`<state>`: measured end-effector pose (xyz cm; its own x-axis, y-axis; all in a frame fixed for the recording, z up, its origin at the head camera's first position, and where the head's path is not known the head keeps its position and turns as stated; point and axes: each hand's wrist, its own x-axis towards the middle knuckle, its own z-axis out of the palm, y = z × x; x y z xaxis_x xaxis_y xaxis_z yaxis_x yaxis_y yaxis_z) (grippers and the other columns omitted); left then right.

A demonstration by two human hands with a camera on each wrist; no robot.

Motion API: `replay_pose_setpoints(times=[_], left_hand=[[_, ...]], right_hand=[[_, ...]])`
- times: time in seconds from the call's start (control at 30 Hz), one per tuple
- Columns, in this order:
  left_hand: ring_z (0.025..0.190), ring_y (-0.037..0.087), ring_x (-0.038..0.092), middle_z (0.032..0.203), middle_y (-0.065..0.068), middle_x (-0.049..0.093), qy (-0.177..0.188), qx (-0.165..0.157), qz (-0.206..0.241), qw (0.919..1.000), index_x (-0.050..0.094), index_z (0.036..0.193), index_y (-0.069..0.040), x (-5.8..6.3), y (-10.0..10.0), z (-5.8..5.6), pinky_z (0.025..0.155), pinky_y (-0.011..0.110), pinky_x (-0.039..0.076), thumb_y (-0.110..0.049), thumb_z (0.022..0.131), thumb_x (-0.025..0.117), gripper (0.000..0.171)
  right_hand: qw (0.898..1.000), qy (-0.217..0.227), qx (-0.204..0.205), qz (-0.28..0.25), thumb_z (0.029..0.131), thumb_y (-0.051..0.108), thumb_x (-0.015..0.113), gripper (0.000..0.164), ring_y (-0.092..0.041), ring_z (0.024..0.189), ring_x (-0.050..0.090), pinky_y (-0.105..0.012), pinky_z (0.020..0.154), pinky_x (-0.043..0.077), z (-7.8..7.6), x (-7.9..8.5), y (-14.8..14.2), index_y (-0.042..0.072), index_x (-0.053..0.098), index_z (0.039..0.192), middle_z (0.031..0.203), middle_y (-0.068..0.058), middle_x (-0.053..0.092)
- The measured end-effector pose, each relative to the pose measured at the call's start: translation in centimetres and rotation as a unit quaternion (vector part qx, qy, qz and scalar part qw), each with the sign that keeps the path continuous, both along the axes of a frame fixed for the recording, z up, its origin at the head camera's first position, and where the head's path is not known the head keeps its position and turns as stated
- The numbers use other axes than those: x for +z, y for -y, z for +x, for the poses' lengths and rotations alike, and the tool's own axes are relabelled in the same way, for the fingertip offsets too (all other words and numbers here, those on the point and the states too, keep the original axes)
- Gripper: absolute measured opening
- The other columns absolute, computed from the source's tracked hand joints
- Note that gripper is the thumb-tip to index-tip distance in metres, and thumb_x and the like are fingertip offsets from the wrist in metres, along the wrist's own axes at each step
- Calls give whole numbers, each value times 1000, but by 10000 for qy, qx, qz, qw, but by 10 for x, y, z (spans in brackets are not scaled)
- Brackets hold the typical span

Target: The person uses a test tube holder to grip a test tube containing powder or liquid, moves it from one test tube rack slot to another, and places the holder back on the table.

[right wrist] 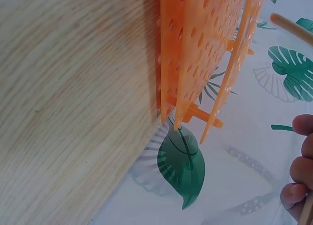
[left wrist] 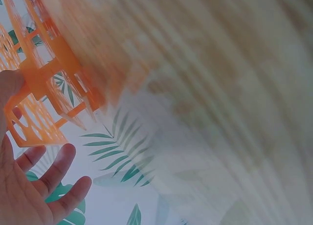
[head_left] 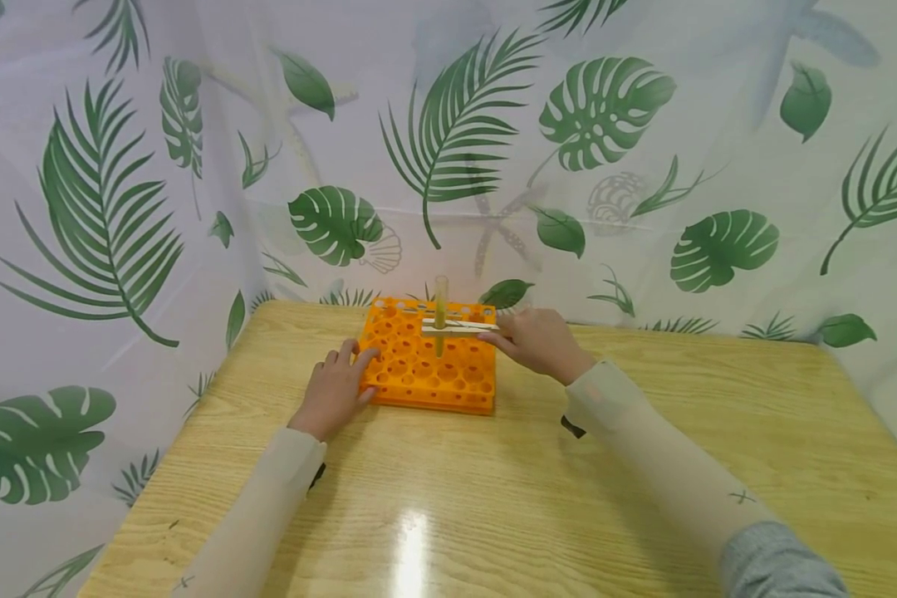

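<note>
An orange test tube rack [head_left: 433,390] with rows of round holes stands on the table. My left hand [head_left: 332,390] grips its left edge between thumb and index finger; in the left wrist view the other fingers [left wrist: 58,166] are spread loosely off the rack [left wrist: 54,73]. My right hand [head_left: 541,340] holds a pale wooden test tube clamp [head_left: 459,326] by its right end. The clamp's far end is around a glass test tube [head_left: 440,311] with yellowish liquid, upright over the rack. In the right wrist view, curled fingers [right wrist: 303,161] show at the right edge.
The wood-grain table [head_left: 643,448] extends in front and to the right. Behind the rack hangs a white cloth [head_left: 486,166] with green leaf prints, meeting the table's back edge. A second stretch of this cloth [head_left: 60,349] closes off the left side.
</note>
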<state>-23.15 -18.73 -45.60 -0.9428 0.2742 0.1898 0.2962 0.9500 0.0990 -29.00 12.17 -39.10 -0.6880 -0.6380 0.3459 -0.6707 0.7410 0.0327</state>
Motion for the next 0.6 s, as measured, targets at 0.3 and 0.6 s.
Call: replay_pose_setpoints(times=[0.3, 0.6], left_hand=[[94, 30, 49, 124, 14, 42, 44, 8, 10, 10000, 43, 134, -19, 2, 0, 0, 76, 43, 47, -34, 88, 65, 53], [94, 30, 49, 124, 13, 42, 71, 7, 55, 10000, 43, 135, -20, 1, 0, 0, 77, 43, 47, -34, 87, 66, 54]], right_hand=[[10000, 22, 62, -34, 92, 47, 54, 48, -8, 44, 16, -23, 45, 13, 4, 3, 2, 14, 35, 61, 50, 7, 20], [9999, 117, 100, 42, 83, 71, 4, 70, -8, 45, 17, -23, 45, 13, 6, 5, 3, 15, 38, 60, 50, 7, 22]])
